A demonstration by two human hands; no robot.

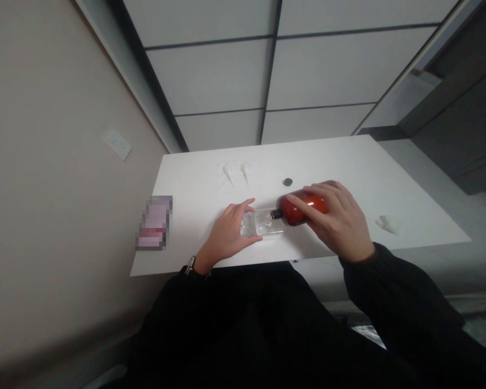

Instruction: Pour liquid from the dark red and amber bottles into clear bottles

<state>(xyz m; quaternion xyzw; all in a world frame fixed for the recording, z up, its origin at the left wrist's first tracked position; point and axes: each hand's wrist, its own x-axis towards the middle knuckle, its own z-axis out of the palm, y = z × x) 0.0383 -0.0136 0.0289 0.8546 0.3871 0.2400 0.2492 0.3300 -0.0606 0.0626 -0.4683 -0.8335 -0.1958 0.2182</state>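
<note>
My right hand [334, 216] is wrapped round a red bottle [294, 209], tilted on its side with its dark neck pointing left. The neck's mouth is over the right part of a clear plastic box [267, 222] on the white table. My left hand [233, 229] holds that box at its left end, thumb along the near side and fingers at the far side. What lies inside the box is hard to make out. Just beyond the bottle is a small dark round cap [288, 182].
Two white pointed nozzle-like pieces [245, 172] lie toward the back of the white table [332, 156]. A crumpled whitish piece [387, 223] is at the right. At the left edge sits a blurred-out pinkish object [154, 222]. A wall stands left, panelled doors behind.
</note>
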